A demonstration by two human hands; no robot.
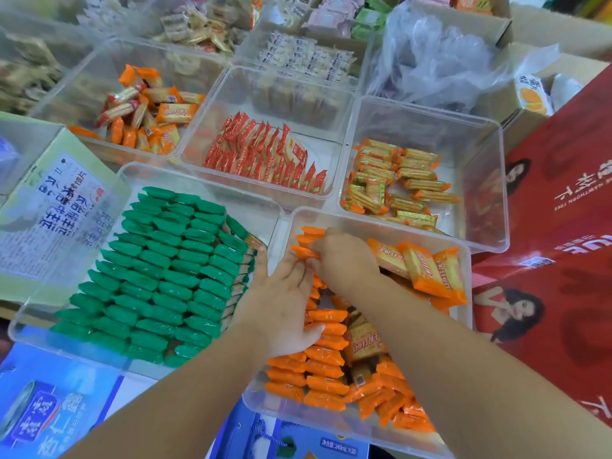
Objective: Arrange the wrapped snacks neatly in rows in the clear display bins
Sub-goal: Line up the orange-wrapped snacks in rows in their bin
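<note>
Both hands are inside a clear bin (381,223) of orange wrapped snacks (326,369). Along the bin's left side the snacks stand on edge in two rows; on the right they lie loose and flat (427,270). My left hand (281,306) lies flat against the left row, fingers spread and pointing away from me. My right hand (344,260) pinches an orange snack (304,251) at the far end of that row. To the left, another clear bin (132,173) holds green wrapped snacks (165,273) packed in tidy rows.
Behind stand more clear bins: red packets in rows (261,154), loose gold-and-orange packets (397,180), mixed orange packets (149,111). A red gift box (556,226) flanks the right, a pale carton (56,207) the left, blue cartons (49,409) lie in front.
</note>
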